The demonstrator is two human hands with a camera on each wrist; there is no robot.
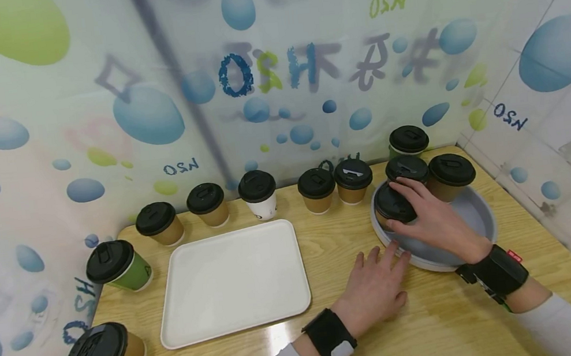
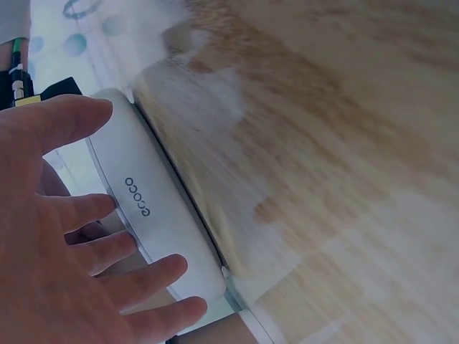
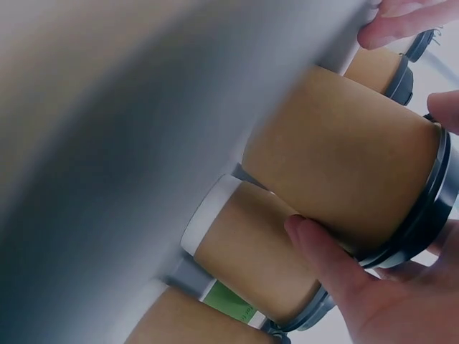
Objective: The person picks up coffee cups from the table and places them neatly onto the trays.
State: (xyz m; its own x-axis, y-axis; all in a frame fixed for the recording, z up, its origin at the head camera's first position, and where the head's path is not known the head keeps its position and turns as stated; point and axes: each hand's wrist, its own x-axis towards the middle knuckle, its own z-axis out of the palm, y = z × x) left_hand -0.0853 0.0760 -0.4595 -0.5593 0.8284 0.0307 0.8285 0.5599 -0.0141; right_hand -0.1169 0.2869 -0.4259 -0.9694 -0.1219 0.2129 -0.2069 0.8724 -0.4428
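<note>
My right hand grips a brown paper coffee cup with a black lid. The cup is at the left side of a round grey tray. In the right wrist view, thumb and fingers sit around this brown cup near its lid. Two more brown lidded cups, one behind and one at the right, stand in the tray. My left hand has its fingers spread at the tray's near left edge. In the left wrist view these fingers lie against the pale tray wall marked "ecoco".
A white rectangular tray lies left of centre on the wooden table. Several lidded cups line the back and left edges, among them a white one and a green one. Behind the grey tray stands another green cup, near the patterned wall.
</note>
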